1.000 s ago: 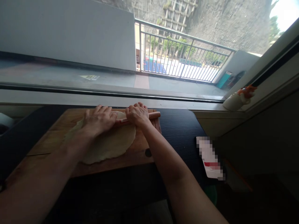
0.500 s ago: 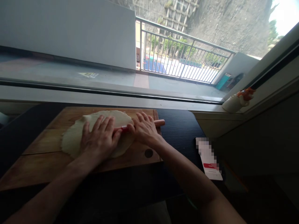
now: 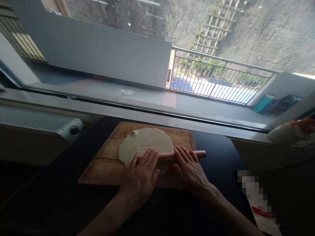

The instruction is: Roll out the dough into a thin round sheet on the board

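Note:
A thin, pale sheet of dough (image 3: pixel 147 141) with a ragged left edge lies on a wooden cutting board (image 3: pixel 108 170). Across its near part runs a wooden rolling pin (image 3: pixel 166 155), whose right end sticks out past the board. My left hand (image 3: pixel 141 172) lies over the pin's left part, fingers stretched flat and hiding that end. Farther right, my right hand (image 3: pixel 190 167) rests on the pin with straight fingers, its thumb apart. Neither hand is wrapped round the pin. My hands cover some of the dough's near edge.
The board lies on a dark table (image 3: pixel 214 150) beside a window sill (image 3: pixel 137 113). A white radiator (image 3: pixel 39 121) stands at left. A figurine (image 3: pixel 290 131) sits on the sill at right, above a phone-like object (image 3: pixel 265 213), partly blurred, at the table's right edge.
The rolling pin and both hands have come nearer to me, from the dough's middle to its near part. More dough shows beyond the pin. The camera view has swung left.

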`<state>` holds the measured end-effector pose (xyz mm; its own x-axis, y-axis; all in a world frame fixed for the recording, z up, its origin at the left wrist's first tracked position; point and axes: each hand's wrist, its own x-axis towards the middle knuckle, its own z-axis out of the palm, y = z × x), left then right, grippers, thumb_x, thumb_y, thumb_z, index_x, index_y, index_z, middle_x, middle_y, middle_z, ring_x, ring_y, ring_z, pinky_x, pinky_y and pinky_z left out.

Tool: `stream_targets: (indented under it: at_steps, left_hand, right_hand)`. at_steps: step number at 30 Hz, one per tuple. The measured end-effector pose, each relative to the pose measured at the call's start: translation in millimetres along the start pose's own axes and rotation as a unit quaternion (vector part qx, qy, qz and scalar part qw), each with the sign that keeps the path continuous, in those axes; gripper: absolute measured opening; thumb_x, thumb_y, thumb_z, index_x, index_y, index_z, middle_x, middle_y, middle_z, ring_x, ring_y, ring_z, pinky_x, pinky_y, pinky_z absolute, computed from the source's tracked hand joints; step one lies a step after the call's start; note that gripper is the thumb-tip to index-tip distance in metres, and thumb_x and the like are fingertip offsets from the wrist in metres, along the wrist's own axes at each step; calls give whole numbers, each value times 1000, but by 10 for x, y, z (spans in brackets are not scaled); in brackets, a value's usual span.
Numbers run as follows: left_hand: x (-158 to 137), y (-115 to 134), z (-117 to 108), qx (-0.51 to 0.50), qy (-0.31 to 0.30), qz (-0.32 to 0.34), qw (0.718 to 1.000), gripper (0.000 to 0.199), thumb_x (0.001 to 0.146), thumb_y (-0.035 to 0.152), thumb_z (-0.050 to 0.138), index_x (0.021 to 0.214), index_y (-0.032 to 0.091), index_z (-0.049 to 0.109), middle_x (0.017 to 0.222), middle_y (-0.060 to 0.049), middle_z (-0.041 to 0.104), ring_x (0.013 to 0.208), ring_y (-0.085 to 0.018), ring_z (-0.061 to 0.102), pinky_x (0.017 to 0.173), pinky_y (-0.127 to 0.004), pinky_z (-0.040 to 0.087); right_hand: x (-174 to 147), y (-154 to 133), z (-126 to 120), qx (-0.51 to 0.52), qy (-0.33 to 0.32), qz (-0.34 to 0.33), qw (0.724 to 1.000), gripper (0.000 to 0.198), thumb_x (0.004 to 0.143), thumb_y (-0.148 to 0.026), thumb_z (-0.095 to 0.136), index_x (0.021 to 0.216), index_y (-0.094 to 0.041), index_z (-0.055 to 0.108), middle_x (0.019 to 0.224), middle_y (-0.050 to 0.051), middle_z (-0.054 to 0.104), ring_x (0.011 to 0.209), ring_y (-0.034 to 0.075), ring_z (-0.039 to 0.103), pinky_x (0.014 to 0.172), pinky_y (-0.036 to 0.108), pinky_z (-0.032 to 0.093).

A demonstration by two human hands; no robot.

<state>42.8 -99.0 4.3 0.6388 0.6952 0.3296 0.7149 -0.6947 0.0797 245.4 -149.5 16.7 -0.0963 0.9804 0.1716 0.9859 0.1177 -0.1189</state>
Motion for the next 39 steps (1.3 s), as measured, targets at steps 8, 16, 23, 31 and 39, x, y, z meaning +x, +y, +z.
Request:
stream_targets:
  at_steps: [8,16,23,31,39]
  left_hand:
    - [1188,-396,110,-21,-1,-188,982,54,89,37,26,129,8,45,137,-15,42,133,-27,26,109,-52,13]
    - [108,-111,-50,-62,52,-29,996,48,89,34,30,133,20,42,139,-8,41,131,-22,33,110,-45,20]
    - [687,-371,-3,-39,62,-104,992,48,88,35,32,129,17,48,137,-12,43,131,-26,31,108,-48,20]
    - [1093,-1396,-253,-38,-77,-298,951,47,86,40,26,91,14,64,99,-17,65,96,-27,60,83,-40,42]
    - [1184,-1299,-372,-140,-186,-203,951,29,64,45,54,73,18,62,75,-5,65,74,-21,61,62,-27,42]
  right_hand:
    - [1406,44,15,1,-54,143,988,50,94,-44,18,131,-19,41,142,11,33,131,24,26,102,47,22]
    - [254,-169,134,-16,30,18,999,49,92,-38,24,140,-27,29,146,-1,26,137,17,13,110,38,13]
    - [956,-119,76,-10,23,78,997,47,93,-39,22,130,-21,45,142,6,34,134,22,21,106,42,19]
    - [1448,35,-238,93,-48,38,994,35,90,-42,36,102,-25,64,101,5,62,93,17,55,79,27,42]
    - [1175,333,-344,236,-166,67,955,26,67,-24,62,93,-22,66,83,1,66,74,16,59,66,26,42]
